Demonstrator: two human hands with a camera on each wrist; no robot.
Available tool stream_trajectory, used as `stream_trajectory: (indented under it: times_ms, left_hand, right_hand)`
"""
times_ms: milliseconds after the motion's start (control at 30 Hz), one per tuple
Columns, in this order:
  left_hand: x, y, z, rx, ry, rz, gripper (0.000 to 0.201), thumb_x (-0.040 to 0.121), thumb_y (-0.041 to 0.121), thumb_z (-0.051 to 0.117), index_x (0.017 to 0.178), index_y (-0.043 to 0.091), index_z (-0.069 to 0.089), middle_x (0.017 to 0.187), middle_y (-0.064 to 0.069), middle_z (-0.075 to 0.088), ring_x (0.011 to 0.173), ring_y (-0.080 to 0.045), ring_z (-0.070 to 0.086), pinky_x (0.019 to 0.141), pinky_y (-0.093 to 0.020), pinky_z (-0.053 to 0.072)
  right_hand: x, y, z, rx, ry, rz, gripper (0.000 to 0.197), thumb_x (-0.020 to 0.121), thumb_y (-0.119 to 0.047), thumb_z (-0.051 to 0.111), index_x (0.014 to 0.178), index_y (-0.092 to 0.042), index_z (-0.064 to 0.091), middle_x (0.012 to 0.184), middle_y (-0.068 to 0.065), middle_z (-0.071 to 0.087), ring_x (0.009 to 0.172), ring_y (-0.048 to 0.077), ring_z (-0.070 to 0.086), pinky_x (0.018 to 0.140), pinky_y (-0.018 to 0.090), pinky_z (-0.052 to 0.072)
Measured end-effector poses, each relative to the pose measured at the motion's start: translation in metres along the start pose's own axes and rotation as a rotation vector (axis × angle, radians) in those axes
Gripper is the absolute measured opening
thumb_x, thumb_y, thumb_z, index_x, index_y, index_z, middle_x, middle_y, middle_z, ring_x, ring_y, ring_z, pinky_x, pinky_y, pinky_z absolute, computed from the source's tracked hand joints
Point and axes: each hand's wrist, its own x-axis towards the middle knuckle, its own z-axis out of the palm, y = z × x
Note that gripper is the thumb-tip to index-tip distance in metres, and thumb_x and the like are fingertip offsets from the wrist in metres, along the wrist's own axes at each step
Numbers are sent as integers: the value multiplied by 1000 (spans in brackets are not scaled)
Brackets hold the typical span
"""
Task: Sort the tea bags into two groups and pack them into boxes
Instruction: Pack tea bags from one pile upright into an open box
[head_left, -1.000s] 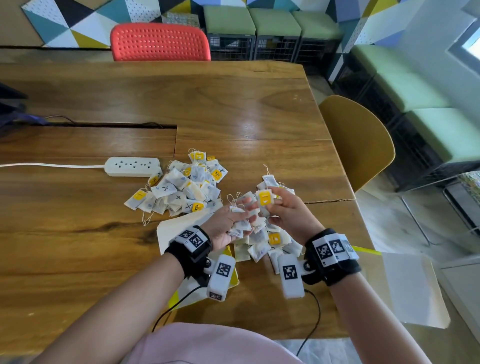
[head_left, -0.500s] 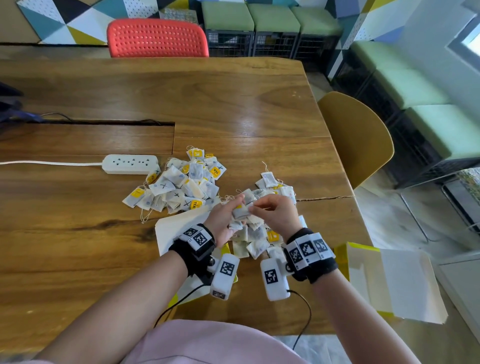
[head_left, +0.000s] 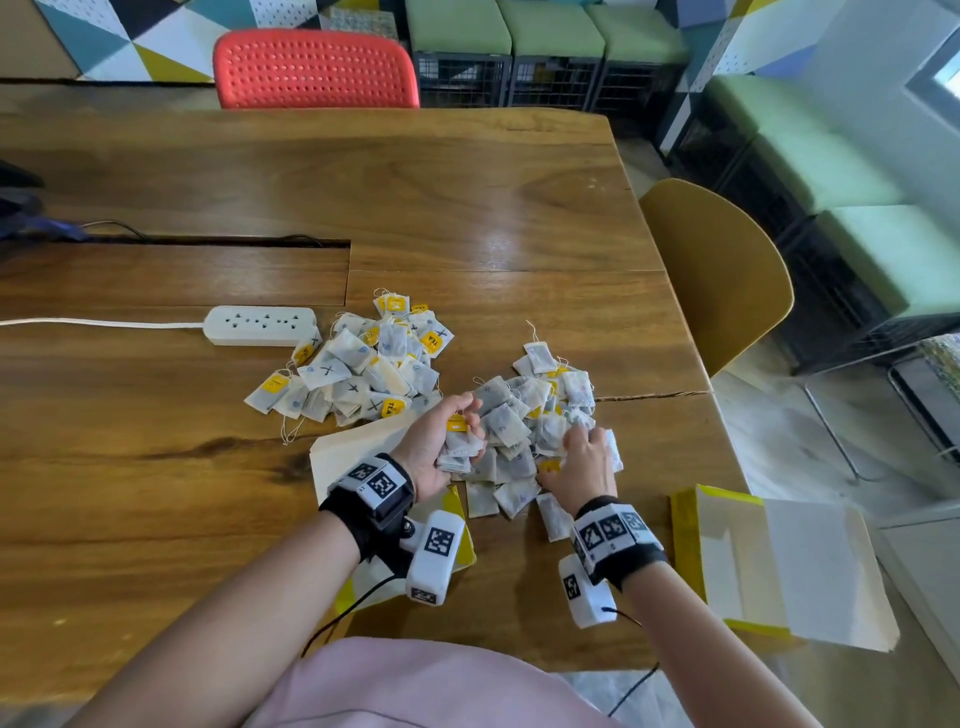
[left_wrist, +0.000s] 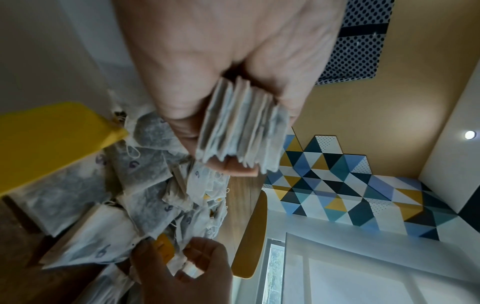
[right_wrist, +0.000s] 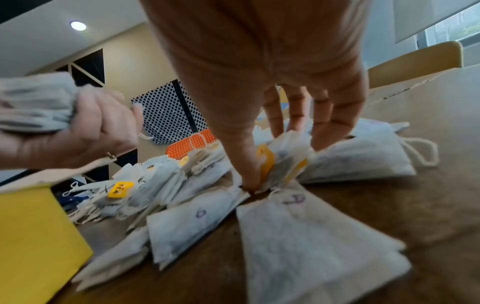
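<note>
Two heaps of white tea bags lie on the wooden table (head_left: 467, 208): a left pile (head_left: 358, 369) marked with X, and a right pile (head_left: 530, 431) with purple marks. My left hand (head_left: 457, 431) grips a neat stack of tea bags (head_left: 460, 449) (left_wrist: 241, 127) just above the right pile's left edge. My right hand (head_left: 582, 447) (right_wrist: 270, 164) reaches down into the right pile, thumb and fingers pinching a tea bag with a yellow tag (right_wrist: 267, 162). One yellow box (head_left: 343, 452) lies under my left wrist. A second box (head_left: 779, 566) lies open at the right.
A white power strip (head_left: 260, 326) with its cord lies left of the X pile. A mustard chair (head_left: 722, 280) stands at the table's right edge, a red chair (head_left: 317, 70) at the far side. A cable slot (head_left: 208, 241) crosses the table's left.
My right hand has left the stack in my left hand and dropped to the near right side of the right pile. The left hand has stayed, still holding its stack.
</note>
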Motion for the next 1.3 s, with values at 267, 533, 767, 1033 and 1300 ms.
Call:
stream_trajectory:
  times_ms: [267, 533, 767, 1033, 1300]
  left_hand:
    - [4, 0, -3, 252, 72, 5, 26, 92, 26, 60, 69, 16, 50, 56, 0, 51, 48, -15, 49, 51, -24, 41]
    - [7, 4, 2, 309, 157, -19, 28, 93, 31, 60, 72, 14, 52, 64, -5, 50, 49, -17, 49, 48, -24, 44]
    - [0, 1, 17, 238, 33, 19, 45, 91, 60, 46, 94, 20, 66, 88, -6, 68, 72, -18, 64, 64, -25, 49]
    - [-4, 4, 19, 154, 82, 114, 34, 88, 49, 61, 96, 16, 60, 78, 3, 59, 56, -10, 56, 53, -25, 46]
    - [-13, 11, 15, 169, 29, 41, 28, 90, 42, 59, 83, 15, 61, 63, -3, 60, 51, -14, 53, 52, -24, 43]
  right_hand:
    - [5, 5, -17, 192, -166, 109, 38, 75, -22, 78, 99, -14, 51, 92, 3, 57, 90, 20, 54, 74, 29, 43]
    - [-8, -16, -70, 459, -444, -200, 15, 96, -7, 50, 108, -1, 56, 88, 6, 65, 76, 17, 63, 62, 21, 51]
    - [-21, -49, -81, 758, -486, -290, 2, 92, -3, 59, 92, -4, 60, 77, 7, 65, 65, 8, 64, 60, 18, 48]
    - [-11, -55, -52, 642, 63, -255, 24, 80, -22, 77, 78, -4, 61, 67, 9, 65, 58, 14, 55, 57, 28, 47]
    - [-13, -51, -38, 559, 166, -695, 23, 66, 4, 81, 81, -13, 76, 92, -1, 73, 84, 9, 67, 72, 24, 55]
